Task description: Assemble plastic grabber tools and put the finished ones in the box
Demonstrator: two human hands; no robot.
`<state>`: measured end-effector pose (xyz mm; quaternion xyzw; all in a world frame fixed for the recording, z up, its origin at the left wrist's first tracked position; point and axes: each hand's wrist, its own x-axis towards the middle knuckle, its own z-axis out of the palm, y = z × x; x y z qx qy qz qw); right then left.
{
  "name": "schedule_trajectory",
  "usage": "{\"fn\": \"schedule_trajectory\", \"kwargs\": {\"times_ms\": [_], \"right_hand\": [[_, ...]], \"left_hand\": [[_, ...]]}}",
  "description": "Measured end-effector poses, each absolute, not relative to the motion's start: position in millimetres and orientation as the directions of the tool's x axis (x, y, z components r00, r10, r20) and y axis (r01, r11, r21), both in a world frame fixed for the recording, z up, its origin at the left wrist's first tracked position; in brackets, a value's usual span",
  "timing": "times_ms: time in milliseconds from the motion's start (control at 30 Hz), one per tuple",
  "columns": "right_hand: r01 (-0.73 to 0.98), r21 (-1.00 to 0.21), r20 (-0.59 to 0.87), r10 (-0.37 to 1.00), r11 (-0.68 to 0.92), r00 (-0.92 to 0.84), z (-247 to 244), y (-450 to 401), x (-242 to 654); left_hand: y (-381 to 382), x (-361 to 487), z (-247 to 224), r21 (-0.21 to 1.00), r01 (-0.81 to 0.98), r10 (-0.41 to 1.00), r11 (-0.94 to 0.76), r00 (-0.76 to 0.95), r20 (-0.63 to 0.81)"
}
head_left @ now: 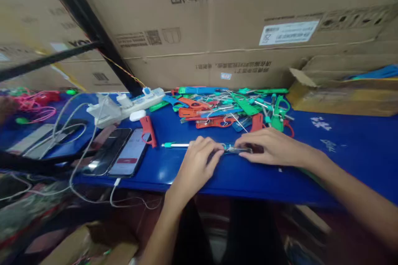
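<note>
Across the blue table (336, 174), just in front of the parts pile (217, 112): metal rod (178, 145) with teal tip, lying roughly sideways, tip pointing left. Left hand (199, 159) has fingers curled over the rod, thumb near its inner end. Right hand (269, 147) grasps the clear piece (245, 150) at that end between thumb and fingers. Red handle (148, 131) sits left of the tip, touching a phone (130, 153). Power strip (139, 105) behind that, big carton (192, 20) behind the pile.
</note>
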<state>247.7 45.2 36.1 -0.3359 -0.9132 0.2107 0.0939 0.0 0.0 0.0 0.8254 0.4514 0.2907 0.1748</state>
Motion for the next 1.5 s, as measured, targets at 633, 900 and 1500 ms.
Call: {"fn": "schedule_trajectory", "kwargs": {"times_ms": [633, 900, 1500], "right_hand": [[0.544, -0.447, 0.068, 0.633, 0.71, -0.771, 32.9, 40.6, 243.9], [0.549, -0.447, 0.06, 0.636, 0.707, -0.769, 32.0, 41.5, 243.7], [0.541, -0.472, 0.06, 0.638, 0.696, -0.768, 34.2, 39.5, 243.6]], "left_hand": [[-1.1, -1.5, -1.5, 0.609, 0.608, 0.858, -0.51, 0.406, 0.314], [-1.1, -1.6, -0.8, 0.614, 0.609, 0.862, -0.503, 0.404, 0.306], [-1.2, -1.6, -1.2, 0.62, 0.615, 0.871, -0.487, 0.395, 0.292]]}}
